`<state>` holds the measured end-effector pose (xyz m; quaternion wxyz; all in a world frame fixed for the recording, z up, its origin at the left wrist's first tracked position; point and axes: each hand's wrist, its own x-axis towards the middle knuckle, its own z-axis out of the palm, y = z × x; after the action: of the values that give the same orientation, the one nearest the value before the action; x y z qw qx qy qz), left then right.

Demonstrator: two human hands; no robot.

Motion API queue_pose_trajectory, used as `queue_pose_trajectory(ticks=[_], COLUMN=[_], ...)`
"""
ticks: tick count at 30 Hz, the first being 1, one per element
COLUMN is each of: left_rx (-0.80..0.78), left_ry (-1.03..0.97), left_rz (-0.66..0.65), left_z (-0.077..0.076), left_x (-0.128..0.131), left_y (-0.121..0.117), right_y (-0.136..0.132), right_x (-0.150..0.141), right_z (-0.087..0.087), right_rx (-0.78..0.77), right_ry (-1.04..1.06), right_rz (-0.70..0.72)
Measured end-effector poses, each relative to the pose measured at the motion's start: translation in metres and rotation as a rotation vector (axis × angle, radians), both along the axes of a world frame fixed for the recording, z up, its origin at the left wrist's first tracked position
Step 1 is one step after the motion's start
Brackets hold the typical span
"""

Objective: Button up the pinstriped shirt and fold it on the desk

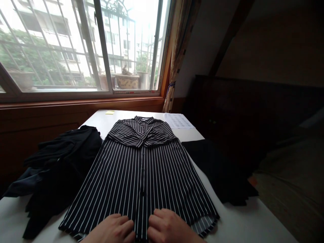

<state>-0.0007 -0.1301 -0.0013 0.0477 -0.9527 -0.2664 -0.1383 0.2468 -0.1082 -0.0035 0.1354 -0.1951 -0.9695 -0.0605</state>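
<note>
A black shirt dress with thin white stripes (139, 168) lies flat on a white table (243, 226), collar towards the window, its sleeves folded across the chest. My left hand (111, 229) and my right hand (168, 227) rest side by side on the near hem, either side of the button line. On both hands the fingers lie curled and close together on the cloth, seemingly pinching its edge. The wrists run out of the bottom of the picture.
A heap of dark clothes (58, 168) lies on the table's left side. A flat black garment (217, 168) hangs over the right edge. A printed sheet (178, 120) and a yellow sticky note (109, 112) lie at the far end, below a barred window (81, 47).
</note>
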Motion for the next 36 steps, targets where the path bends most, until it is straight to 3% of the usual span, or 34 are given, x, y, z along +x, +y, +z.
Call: queue_pose_trajectory(ticks=[3, 5, 7, 10, 15, 21, 25, 29, 33, 36], left_rx=[-0.165, -0.243, -0.216, -0.130, -0.202, -0.203, -0.122, -0.013, 0.033, 0.048], left_ry=[0.006, -0.029, -0.044, -0.011, 0.020, 0.058, 0.081, 0.080, 0.084, 0.088], left_rz=[-0.037, 0.013, 0.076, 0.107, 0.054, 0.049, 0.088, 0.264, 0.312, 0.312], left_z=[0.028, 0.043, 0.049, 0.039, 0.019, 0.030, 0.038, 0.027, 0.007, 0.005], left_x=[-0.006, -0.012, -0.020, -0.028, -0.029, -0.032, -0.054, -0.091, -0.113, -0.114], left_y=[0.007, 0.016, 0.028, 0.042, 0.043, 0.030, 0.031, 0.040, 0.040, 0.033], right_y=[0.005, 0.009, 0.013, 0.020, 0.022, 0.021, 0.024, 0.023, 0.020, 0.019], right_x=[0.009, 0.015, 0.020, 0.027, 0.031, 0.050, 0.089, 0.131, 0.148, 0.148], right_z=[0.015, 0.029, 0.040, 0.040, 0.024, 0.023, 0.012, -0.006, -0.016, -0.018], right_rx=[-0.168, -0.311, -0.405, -0.441, -0.531, -0.566, -0.491, -0.346, -0.283, -0.253], right_ry=[-0.002, 0.057, 0.118, 0.095, -0.019, -0.026, -0.026, -0.015, -0.033, -0.034], right_rz=[0.054, -0.065, -0.248, -0.399, -0.395, -0.432, -0.586, -0.763, -0.784, -0.780])
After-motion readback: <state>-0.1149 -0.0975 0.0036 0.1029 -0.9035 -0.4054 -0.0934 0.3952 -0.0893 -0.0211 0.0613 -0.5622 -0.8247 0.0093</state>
